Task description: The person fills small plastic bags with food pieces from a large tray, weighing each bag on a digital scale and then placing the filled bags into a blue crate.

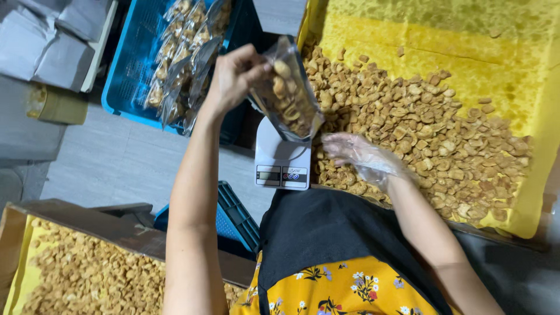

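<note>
A clear plastic pouch (289,93), about half full of pale brown snack pieces, is held up tilted with its open mouth uppermost, just above the small white kitchen scale (282,156). The scale sits against the near-left edge of the yellow-lined tray (466,64). The loose snack pieces (431,134) lie heaped across that tray's near half, thickest along its near edge beside the scale.

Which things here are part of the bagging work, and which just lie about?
In use: left hand holding clear bag; gloved right hand in loose snack pieces; kitchen scale; blue crate of filled bags.
Lying about: grey cartons; second snack box.
</note>
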